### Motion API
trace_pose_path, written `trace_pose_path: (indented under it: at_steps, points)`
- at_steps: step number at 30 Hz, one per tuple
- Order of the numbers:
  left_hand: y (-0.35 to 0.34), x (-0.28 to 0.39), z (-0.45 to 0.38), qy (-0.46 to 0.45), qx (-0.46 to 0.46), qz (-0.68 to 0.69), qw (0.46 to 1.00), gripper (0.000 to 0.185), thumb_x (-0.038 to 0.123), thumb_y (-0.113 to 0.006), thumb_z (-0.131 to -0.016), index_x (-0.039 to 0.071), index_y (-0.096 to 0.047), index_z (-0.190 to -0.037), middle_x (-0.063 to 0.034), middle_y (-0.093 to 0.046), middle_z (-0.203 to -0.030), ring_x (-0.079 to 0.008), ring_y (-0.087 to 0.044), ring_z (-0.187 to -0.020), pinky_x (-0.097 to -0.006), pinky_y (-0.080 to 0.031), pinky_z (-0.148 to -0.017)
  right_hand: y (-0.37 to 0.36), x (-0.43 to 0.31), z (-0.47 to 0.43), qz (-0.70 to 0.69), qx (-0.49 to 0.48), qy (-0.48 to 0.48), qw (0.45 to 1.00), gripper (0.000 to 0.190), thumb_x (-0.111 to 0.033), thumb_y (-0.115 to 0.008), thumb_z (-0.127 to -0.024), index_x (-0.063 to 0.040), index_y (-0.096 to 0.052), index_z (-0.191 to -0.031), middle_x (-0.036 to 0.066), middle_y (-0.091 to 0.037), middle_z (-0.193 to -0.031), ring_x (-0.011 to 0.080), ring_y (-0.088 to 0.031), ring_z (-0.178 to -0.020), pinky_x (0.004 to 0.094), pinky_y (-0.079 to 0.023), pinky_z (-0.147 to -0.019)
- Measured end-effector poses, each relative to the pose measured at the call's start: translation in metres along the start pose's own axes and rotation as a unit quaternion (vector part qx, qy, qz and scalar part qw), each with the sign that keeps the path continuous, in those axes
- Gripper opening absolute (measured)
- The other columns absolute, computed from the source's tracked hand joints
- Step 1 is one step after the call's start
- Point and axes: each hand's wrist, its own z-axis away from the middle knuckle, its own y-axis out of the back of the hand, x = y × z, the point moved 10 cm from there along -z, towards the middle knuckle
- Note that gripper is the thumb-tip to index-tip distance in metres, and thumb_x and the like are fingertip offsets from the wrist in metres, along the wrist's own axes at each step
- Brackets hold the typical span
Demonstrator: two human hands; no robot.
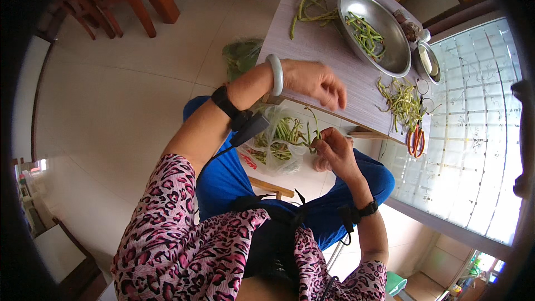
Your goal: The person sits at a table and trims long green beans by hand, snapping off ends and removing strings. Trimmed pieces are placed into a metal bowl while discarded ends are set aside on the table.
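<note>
My right hand (333,150) pinches a few green beans (316,127) between thumb and fingers, above the lap. Over the table's near edge hangs my left hand (314,85), wearing a pale bangle; its fingers are bent and blurred, and I cannot see anything in them. Between my knees is a clear plastic bag (288,161) with many bean pieces (288,129) inside. A steel basin (399,56) on the table holds cut beans (365,37). Long whole beans (311,4) lie left of it, partly behind its rim.
On the table (292,58), a heap of bean strings (399,100) lies by eyeglasses (424,96) and orange-handled scissors (416,140). A small steel bowl (436,67) stands beside the basin. A green bag (242,56) is on the floor; wooden chairs (138,0) stand at upper left.
</note>
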Motion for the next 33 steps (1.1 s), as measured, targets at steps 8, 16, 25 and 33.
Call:
trace_pose_path:
  at_steps: [8, 16, 25, 33]
  points:
    - [-0.021, -0.041, 0.005, 0.127, -0.089, -0.113, 0.981, 0.028, 0.026, -0.074, -0.090, 0.001, -0.077, -0.103, -0.0062, -0.076, -0.085, -0.0151, -0.066, -0.075, -0.0314, -0.052, -0.072, -0.006, 0.044, -0.011, -0.140, 0.027, -0.038, 0.989, 0.015, -0.014, -0.060, -0.107, 0.000, -0.059, -0.111, 0.008, -0.073, -0.101, 0.0105, -0.065, -0.083, 0.0255, -0.053, -0.075]
    - [0.047, -0.006, 0.028, 0.076, 0.082, -0.003, 0.994, 0.019, 0.019, -0.069, -0.099, 0.001, -0.076, -0.099, -0.0007, -0.072, -0.084, -0.0072, -0.061, -0.076, -0.0254, -0.051, -0.073, -0.050, 0.096, -0.009, 0.078, -0.139, -0.108, 0.981, 0.032, -0.007, -0.056, -0.107, 0.003, -0.060, -0.137, 0.015, -0.073, -0.116, 0.0223, -0.075, -0.101, 0.0327, -0.062, -0.086]
    - [0.067, 0.016, 0.024, -0.017, 0.208, 0.020, 0.978, 0.020, 0.021, -0.071, -0.102, 0.001, -0.074, -0.103, 0.0000, -0.069, -0.086, -0.0071, -0.060, -0.080, -0.0253, -0.052, -0.076, 0.060, -0.044, -0.005, 0.101, 0.218, 0.031, 0.970, 0.018, -0.011, -0.058, -0.107, 0.001, -0.072, -0.111, 0.007, -0.074, -0.087, 0.0073, -0.062, -0.068, 0.0237, -0.050, -0.061]
    - [0.059, 0.022, -0.004, -0.093, 0.276, 0.105, 0.951, 0.020, 0.020, -0.068, -0.104, 0.003, -0.070, -0.113, -0.0018, -0.069, -0.095, -0.0089, -0.063, -0.086, -0.0254, -0.053, -0.081, 0.085, -0.118, -0.039, 0.044, 0.222, 0.145, 0.963, 0.018, -0.016, -0.070, -0.103, 0.001, -0.072, -0.109, 0.001, -0.070, -0.086, 0.0057, -0.059, -0.072, 0.0222, -0.049, -0.064]
